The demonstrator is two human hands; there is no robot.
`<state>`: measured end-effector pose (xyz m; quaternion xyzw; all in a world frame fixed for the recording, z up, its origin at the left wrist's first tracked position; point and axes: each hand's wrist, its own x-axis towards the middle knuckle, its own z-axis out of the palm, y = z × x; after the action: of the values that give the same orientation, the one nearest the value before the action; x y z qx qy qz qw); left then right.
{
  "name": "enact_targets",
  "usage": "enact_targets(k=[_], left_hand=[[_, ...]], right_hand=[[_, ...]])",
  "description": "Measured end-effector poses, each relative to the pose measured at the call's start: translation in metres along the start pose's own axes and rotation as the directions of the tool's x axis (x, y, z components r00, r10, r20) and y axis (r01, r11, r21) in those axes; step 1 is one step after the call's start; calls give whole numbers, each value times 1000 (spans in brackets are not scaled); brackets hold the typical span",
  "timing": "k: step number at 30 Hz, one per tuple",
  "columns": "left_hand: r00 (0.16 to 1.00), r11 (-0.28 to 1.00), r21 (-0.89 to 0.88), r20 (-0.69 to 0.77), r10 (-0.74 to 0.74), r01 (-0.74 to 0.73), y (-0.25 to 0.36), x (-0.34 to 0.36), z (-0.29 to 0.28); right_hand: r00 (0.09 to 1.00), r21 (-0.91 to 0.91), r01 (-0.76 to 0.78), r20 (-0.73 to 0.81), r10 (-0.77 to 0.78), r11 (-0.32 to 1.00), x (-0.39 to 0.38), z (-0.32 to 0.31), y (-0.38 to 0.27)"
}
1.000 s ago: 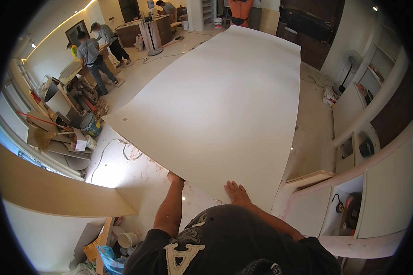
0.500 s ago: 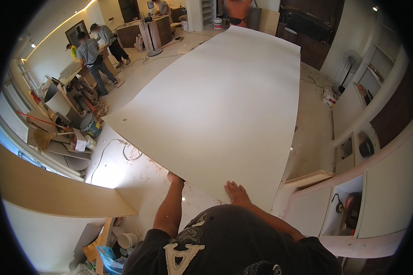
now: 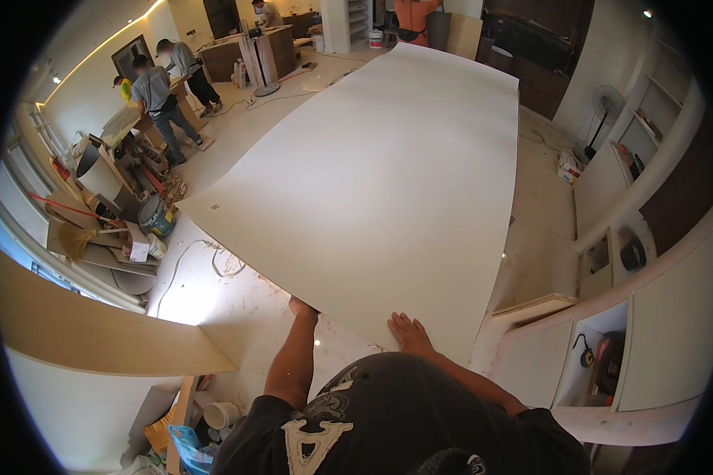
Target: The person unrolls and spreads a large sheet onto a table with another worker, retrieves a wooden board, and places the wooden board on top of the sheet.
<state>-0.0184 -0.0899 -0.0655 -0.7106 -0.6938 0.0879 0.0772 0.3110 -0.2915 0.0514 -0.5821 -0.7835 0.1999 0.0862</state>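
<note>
A large, slightly wavy white sheet (image 3: 372,182) spans the middle of the view, with a small pale label near its left corner. My left hand (image 3: 301,309) grips the sheet's near left edge, its fingers tucked underneath and hidden. My right hand (image 3: 408,332) lies open and flat on top of the sheet, close to the near edge, fingers a little spread. Below them my dark shirt covers part of the view.
Three co-workers (image 3: 154,99) stand at left, another person (image 3: 412,24) in orange is beyond the sheet. Cluttered boards, a broom (image 3: 79,241) and buckets (image 3: 157,214) line the left; cables cross the floor. At right are a fan (image 3: 606,103), shelving and open cabinets (image 3: 594,356).
The person in orange beyond the sheet and the co-worker at the back counter have shifted slightly. My hands and the sheet look nearly unchanged.
</note>
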Motion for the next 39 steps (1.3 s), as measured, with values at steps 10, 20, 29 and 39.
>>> enact_targets(k=[10, 20, 29, 39], left_hand=[[998, 970, -237, 43, -38, 47, 25, 10, 25], [979, -289, -936, 204, 24, 202, -21, 31, 79], [990, 282, -949, 132, -46, 140, -24, 19, 69], [955, 228, -927, 287, -77, 297, -28, 15, 53]], right_hand=[[1000, 0, -29, 2, 29, 1000, -3, 3, 13], [1000, 31, 20, 11, -20, 999, 2, -7, -2], [998, 13, 54, -12, -54, 998, 2, -8, -9], [999, 10, 45, -13, -45, 999, 1, -9, -9]])
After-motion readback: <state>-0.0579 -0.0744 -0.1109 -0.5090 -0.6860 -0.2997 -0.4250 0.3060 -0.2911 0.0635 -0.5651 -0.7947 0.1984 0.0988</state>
